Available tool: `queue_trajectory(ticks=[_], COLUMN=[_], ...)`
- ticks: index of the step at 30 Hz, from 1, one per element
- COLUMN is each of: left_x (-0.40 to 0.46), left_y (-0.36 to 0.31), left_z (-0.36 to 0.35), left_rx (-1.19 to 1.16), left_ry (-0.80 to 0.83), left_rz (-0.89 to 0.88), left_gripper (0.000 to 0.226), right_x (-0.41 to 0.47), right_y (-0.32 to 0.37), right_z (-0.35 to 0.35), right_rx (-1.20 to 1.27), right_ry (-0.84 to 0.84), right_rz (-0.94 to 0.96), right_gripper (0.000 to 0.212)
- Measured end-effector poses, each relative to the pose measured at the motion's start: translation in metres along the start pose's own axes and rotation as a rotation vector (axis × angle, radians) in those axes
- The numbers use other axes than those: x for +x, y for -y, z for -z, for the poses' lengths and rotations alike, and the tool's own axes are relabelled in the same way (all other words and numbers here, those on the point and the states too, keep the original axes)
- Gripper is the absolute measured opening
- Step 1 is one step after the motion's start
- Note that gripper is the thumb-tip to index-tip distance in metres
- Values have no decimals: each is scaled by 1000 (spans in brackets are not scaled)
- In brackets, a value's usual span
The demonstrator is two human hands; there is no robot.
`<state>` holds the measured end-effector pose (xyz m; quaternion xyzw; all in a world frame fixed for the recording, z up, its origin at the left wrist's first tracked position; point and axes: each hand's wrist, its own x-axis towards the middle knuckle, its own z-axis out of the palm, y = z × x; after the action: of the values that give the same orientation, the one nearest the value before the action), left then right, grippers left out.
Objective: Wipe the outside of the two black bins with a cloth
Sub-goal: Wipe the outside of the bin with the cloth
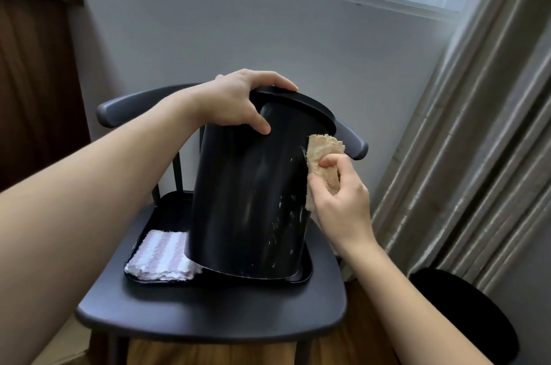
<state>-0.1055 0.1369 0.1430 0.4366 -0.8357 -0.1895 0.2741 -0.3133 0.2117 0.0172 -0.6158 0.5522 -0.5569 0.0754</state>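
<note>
Steadily tilted on its tray (301,275), the black bin (250,200) is gripped at the rim by the left hand (238,102); at three o'clock, a beige cloth (323,155) is pinched by the right hand (340,197) and is best drawn firmly over the pale smears (286,206).

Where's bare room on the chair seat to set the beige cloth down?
Free: the front strip of the chair seat ahead of the tray, and the seat's right edge beside it. Crowded: the tray, filled by the tilted bin and the striped cloth. The beige cloth is in the right hand.
</note>
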Motion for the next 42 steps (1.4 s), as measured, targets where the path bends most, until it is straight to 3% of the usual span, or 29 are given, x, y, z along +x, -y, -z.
queue_trajectory(ticks=[6, 12, 15, 24, 32, 36, 42], left_x=[0, -1, -1, 1, 0, 0, 0], left_y=[-2, 0, 0, -3, -5, -4, -9], left_z=[-3, -1, -1, -3, -5, -3, -7], left_rx=[-12, -8, -9, 26, 32, 21, 29], left_ry=[8, 2, 7, -25, -26, -15, -18], left_rz=[-12, -18, -21, -8, -4, -11, -16], left_gripper=[74, 74, 74, 74, 74, 73, 73], right_x=[8, 8, 2, -9, -9, -17, -12], right_y=[5, 2, -4, -13, 4, 0, -8], right_z=[14, 16, 14, 10, -1, 2, 6], right_rx=[181, 722, 757, 248, 392, 408, -261], right_ry=[122, 194, 170, 82, -37, 33, -174], right_rz=[-90, -338, -322, 5, -98, -72, 219], right_gripper=[23, 38, 41, 43, 19, 28, 35])
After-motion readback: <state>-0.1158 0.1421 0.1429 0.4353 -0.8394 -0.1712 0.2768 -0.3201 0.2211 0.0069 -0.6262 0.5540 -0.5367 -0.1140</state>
